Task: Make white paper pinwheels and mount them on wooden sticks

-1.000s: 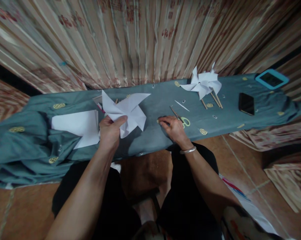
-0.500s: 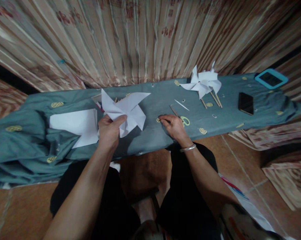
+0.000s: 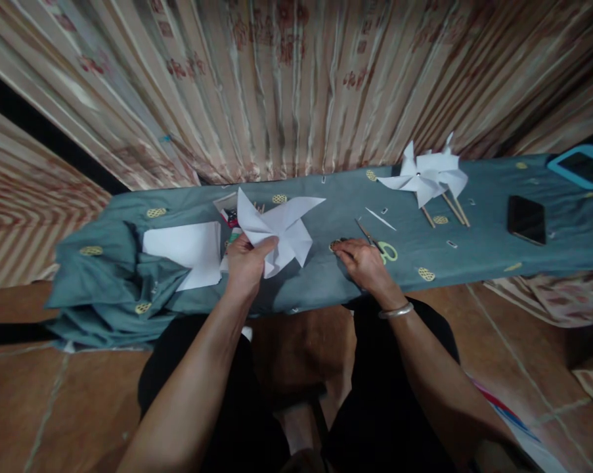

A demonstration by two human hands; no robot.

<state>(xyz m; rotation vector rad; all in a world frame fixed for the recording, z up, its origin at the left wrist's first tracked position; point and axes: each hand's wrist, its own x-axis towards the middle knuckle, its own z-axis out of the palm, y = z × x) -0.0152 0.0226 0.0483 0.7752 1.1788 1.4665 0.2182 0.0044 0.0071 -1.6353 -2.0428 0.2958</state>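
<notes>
Head view: your left hand (image 3: 247, 259) is closed on the white paper pinwheel (image 3: 285, 231), the thumb lying across the front near the gathered folds and the other fingers behind the paper. Your right hand (image 3: 364, 263) is down at the cloth-covered counter (image 3: 320, 292), thumb and fingertips drawn together; whether anything small sits between them, you cannot tell from this angle.

To manage this hold well, let the left thumb press right where the folds meet, firmly enough that no tip springs loose, yet lightly enough that the blades don't crease. Hold the blades clear of the cloth so their points don't bend. With the right hand, work from the fingertips rather than the palm, and mind the scissors (image 3: 387, 252), which lie just beside it, partly under your knuckles in this view.

As for where things lie, the pinwheel is in your left hand, above the counter and to the left of your right fingertips, with a strip of bare cloth between. A stack of white paper (image 3: 182, 248) lies to the left of your left hand, while the pinwheels on sticks (image 3: 429, 177) lie farther off, beyond your right hand.
</notes>
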